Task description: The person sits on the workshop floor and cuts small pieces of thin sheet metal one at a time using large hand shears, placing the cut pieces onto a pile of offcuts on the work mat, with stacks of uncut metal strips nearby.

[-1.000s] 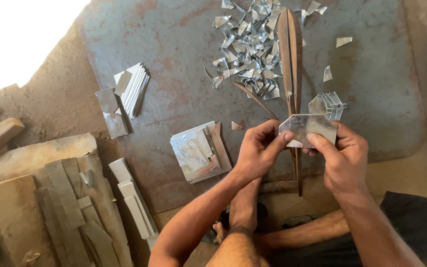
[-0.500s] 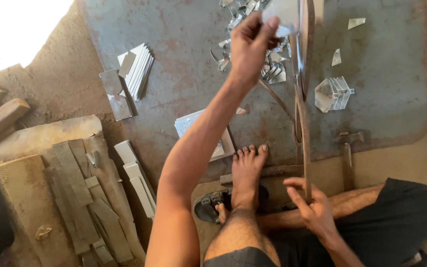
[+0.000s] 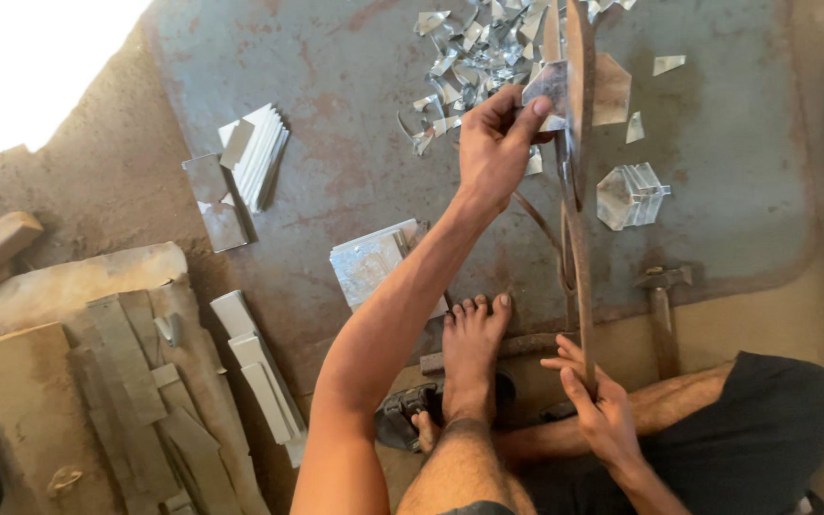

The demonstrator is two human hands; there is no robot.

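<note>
The left hand (image 3: 496, 143) pinches a small sheet-metal piece (image 3: 550, 91) at the far end of the long floor shears (image 3: 579, 181), fingertips right beside the blade. The right hand (image 3: 603, 415) wraps the near handle (fingers curled, not fully closed). The likeliest harm is a cut finger if the blade comes down while the pinch sits this close. Sharp offcuts (image 3: 474, 52) lie just left, and a bare foot (image 3: 474, 348) rests near the shear's base.
</note>
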